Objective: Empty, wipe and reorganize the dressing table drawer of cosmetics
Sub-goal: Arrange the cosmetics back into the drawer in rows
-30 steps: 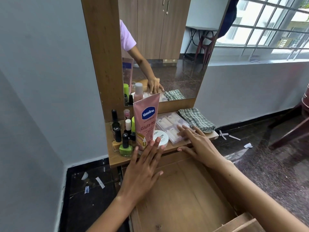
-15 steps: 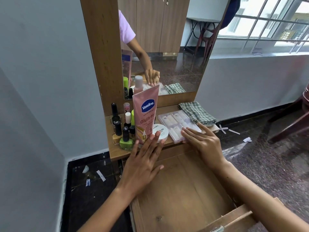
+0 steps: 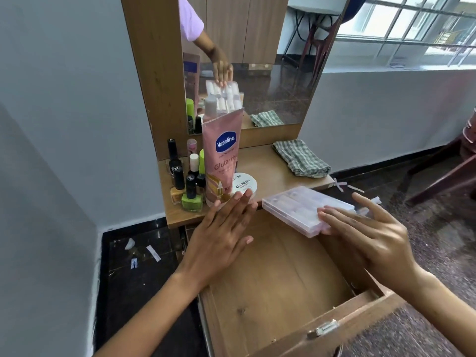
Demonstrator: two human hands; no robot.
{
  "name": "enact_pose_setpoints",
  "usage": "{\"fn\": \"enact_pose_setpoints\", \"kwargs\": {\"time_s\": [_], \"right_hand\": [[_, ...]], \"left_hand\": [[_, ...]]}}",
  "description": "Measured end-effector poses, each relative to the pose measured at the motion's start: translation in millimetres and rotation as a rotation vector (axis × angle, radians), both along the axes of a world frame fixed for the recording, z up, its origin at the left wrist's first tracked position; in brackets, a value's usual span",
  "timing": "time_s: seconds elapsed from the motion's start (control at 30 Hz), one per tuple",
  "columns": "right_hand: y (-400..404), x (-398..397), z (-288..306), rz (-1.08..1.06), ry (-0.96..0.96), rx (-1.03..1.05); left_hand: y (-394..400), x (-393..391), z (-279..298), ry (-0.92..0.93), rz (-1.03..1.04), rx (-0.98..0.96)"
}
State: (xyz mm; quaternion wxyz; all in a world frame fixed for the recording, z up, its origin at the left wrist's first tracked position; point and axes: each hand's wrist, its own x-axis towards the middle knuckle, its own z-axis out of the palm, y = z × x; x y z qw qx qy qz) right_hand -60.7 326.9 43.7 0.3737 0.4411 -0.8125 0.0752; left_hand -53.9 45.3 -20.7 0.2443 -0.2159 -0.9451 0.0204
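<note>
The wooden drawer (image 3: pixel 273 287) is pulled out below the table top and holds nothing. My right hand (image 3: pixel 371 235) grips a clear plastic compartment box (image 3: pixel 304 204), lifted off the table top and tilted over the drawer's back right. My left hand (image 3: pixel 221 235) hovers flat with fingers apart over the drawer's back left, fingertips near a white nail polish remover jar (image 3: pixel 244 185). A pink Vaseline tube (image 3: pixel 222 155) stands upright behind that jar. Several nail polish bottles (image 3: pixel 189 189) cluster at the left of the dressing table top (image 3: pixel 270 166).
A folded green checked cloth (image 3: pixel 301 158) lies at the right of the table top. The mirror (image 3: pixel 257 60) rises behind it. Paper scraps (image 3: pixel 144 252) litter the dark floor on both sides. A dark chair (image 3: pixel 448 176) stands at the far right. A grey wall is close on the left.
My right hand has taken hold of the clear box and lifted it from the table top toward the drawer. My left hand has barely moved.
</note>
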Motion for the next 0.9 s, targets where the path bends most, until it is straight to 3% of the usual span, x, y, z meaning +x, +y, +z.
{"fn": "enact_pose_setpoints", "kwargs": {"time_s": [0.17, 0.37, 0.5, 0.7, 0.9], "right_hand": [[17.2, 8.6, -18.8, 0.025, -0.083, 0.108], [4.2, -16.5, -55.9, 0.029, -0.161, 0.242], [-7.5, -26.0, -65.5, 0.036, -0.275, 0.418], [-17.9, -41.8, -79.4, -0.009, -0.367, 0.614], [-11.8, -36.9, -88.0, -0.206, -0.594, 0.572]], "left_hand": [[8.5, 14.7, 3.7, -0.064, -0.187, 0.042], [24.0, 8.9, -9.1, -0.558, -0.363, 0.254], [30.6, 3.2, -18.4, -0.774, -0.300, 0.117], [39.9, -9.2, -23.7, -0.830, -0.280, -0.032], [49.1, -16.4, -25.0, -0.876, -0.283, -0.054]]}}
